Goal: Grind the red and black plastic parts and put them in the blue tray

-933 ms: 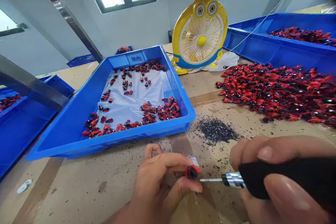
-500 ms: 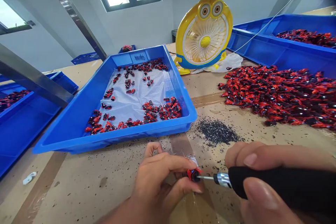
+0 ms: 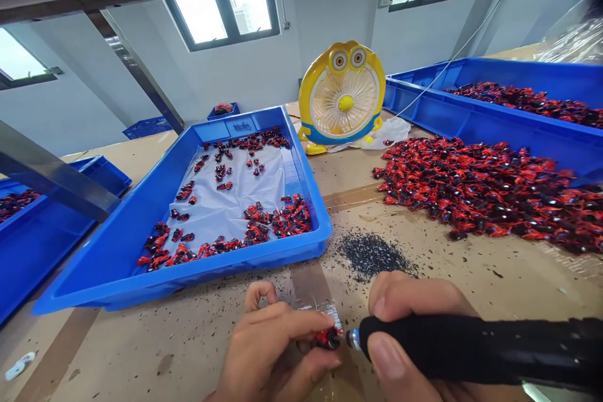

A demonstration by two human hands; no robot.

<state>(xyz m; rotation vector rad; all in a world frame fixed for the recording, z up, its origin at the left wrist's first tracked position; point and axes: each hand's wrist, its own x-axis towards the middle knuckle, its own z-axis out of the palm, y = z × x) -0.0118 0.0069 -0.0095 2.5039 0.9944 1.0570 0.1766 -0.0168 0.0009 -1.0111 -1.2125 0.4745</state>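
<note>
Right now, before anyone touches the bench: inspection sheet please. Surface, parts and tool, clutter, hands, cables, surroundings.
Surface: brown tabletop with tape strips, dark specks scattered over it.
Parts and tool: red-and-black part at the front end of a black-handled tool; contact unclear. Similar pieces in the blue tray and in a loose pile on the right.
Clutter: heap of black bits; small white object at lower left.
Hands: left hand pinches the part; right hand grips the tool.
Cables: thin pale line slants up right of the fan; type unclear.
Surroundings: yellow fan, metal post, windows behind.
</note>
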